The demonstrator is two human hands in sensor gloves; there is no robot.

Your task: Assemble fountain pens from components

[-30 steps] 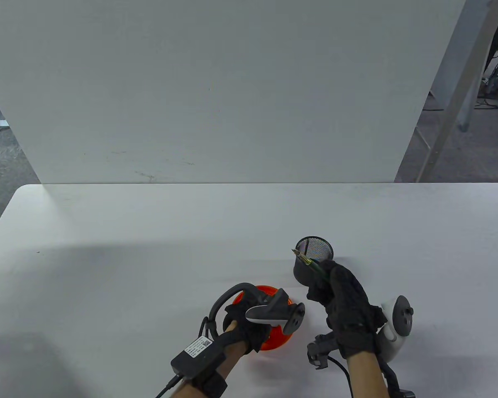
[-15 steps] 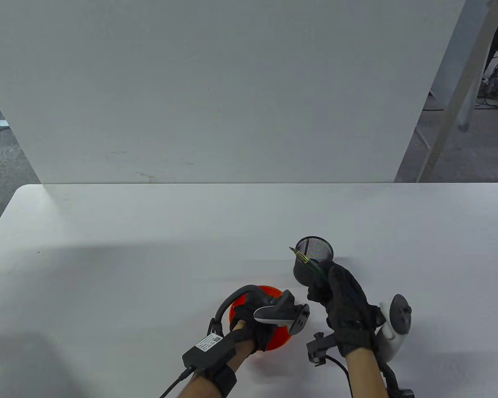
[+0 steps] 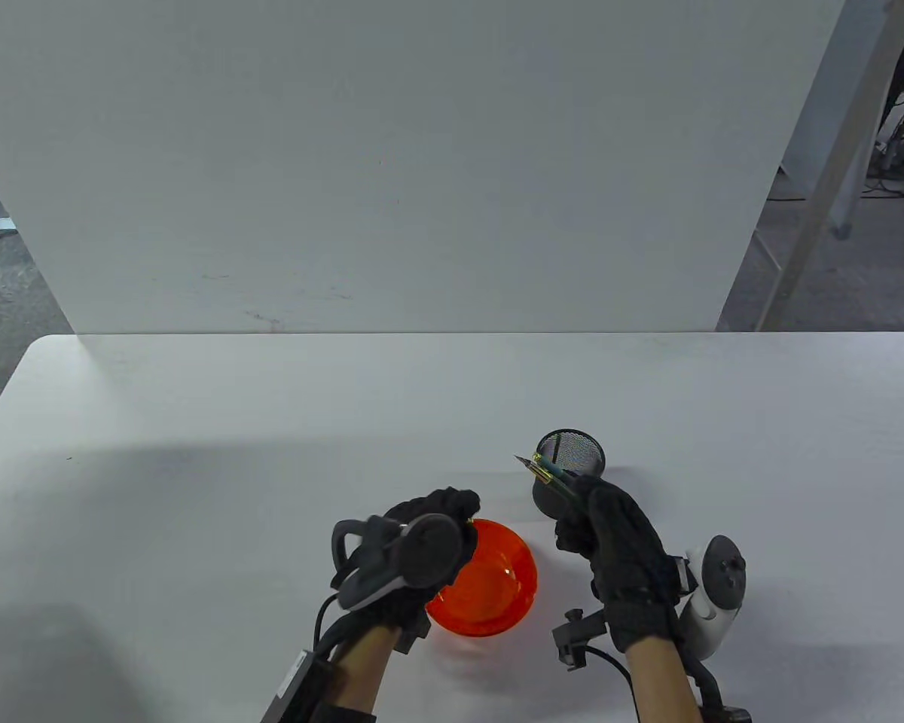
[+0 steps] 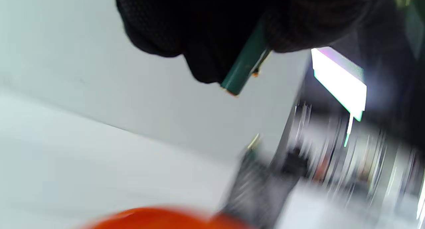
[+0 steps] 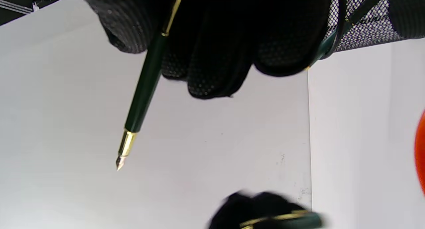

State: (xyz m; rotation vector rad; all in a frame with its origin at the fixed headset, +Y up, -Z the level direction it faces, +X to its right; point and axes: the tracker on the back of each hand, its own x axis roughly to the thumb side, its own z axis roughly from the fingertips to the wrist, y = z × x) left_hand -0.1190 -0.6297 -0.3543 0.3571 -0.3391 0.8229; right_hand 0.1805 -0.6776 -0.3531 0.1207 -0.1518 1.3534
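My right hand [image 3: 580, 501] grips a dark green fountain pen body [image 3: 554, 476] with its gold nib [image 3: 526, 461] bare and pointing up and left, in front of the black mesh pen cup [image 3: 572, 452]. The right wrist view shows the pen [image 5: 146, 79] and nib [image 5: 121, 161] clearly. My left hand [image 3: 452, 504] is raised at the far left rim of the orange bowl [image 3: 497, 584]. In the left wrist view its fingers pinch a green pen cap [image 4: 244, 64] with a gold clip. The cap is a short way left of the nib.
A white board [image 3: 392, 166] stands upright behind the table. The table's white top [image 3: 196, 422] stretches left and back. A green pen part [image 5: 327, 46] shows at the mesh cup's rim in the right wrist view. The bowl's inside is hidden by glare.
My left hand has lifted off the orange bowl, turned and moved left and back, uncovering the bowl. The pen in my right hand has shifted slightly left.
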